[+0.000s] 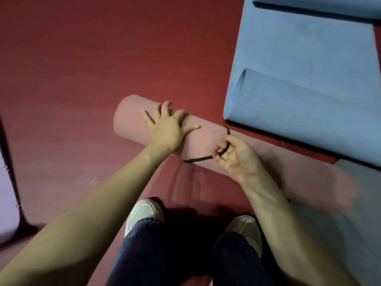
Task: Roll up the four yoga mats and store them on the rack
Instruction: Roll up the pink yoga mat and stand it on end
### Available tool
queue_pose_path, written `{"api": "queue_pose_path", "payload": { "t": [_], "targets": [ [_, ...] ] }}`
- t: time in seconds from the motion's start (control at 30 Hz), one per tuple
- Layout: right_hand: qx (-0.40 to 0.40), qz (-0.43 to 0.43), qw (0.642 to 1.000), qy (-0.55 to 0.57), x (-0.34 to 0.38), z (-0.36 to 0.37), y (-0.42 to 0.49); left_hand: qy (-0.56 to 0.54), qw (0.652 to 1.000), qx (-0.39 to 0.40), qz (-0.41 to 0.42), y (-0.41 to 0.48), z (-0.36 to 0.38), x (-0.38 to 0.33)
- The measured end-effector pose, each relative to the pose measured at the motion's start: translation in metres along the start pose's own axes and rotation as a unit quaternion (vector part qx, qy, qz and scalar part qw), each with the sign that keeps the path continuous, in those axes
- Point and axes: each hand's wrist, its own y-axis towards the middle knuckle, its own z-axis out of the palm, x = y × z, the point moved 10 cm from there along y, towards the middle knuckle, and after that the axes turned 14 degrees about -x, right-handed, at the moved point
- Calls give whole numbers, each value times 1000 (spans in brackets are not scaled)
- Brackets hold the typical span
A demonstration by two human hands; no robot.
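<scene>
Rolled pink foam yoga mat [132,122] lies under the left hand's [168,129] spread fingers; right hand's [237,155] curled fingers pinch a thin black strap [199,159] looped around it.

Pink rolled mat [132,122], black strap [199,159], blue mat [305,65], red floor [82,58].

pink mat [132,122] right end blurred, blue mat [309,58] cut off, strap [198,159] partly hidden

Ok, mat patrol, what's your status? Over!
Left grip flat, pressing on pink rolled mat. Right grip pinching black band looped round it. Blue mat close alongside, only partly rolled.
</scene>
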Motion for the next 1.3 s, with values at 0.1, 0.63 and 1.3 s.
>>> {"api": "queue_pose_path", "payload": {
  "t": [0.1, 0.63, 1.3],
  "targets": [
    [-11, -90, 989, -119, -7, -11, -6, 17, 992, -114, 51, 5, -9, -34],
    [-73, -248, 953, -160, 37, -96, -2, 58, 993, 81, 67, 13, 39, -70],
    [-15, -467, 684, -560, 62, -51, -10, -215, 935, -173, -224, -90, -10, 0]
  ]
}}
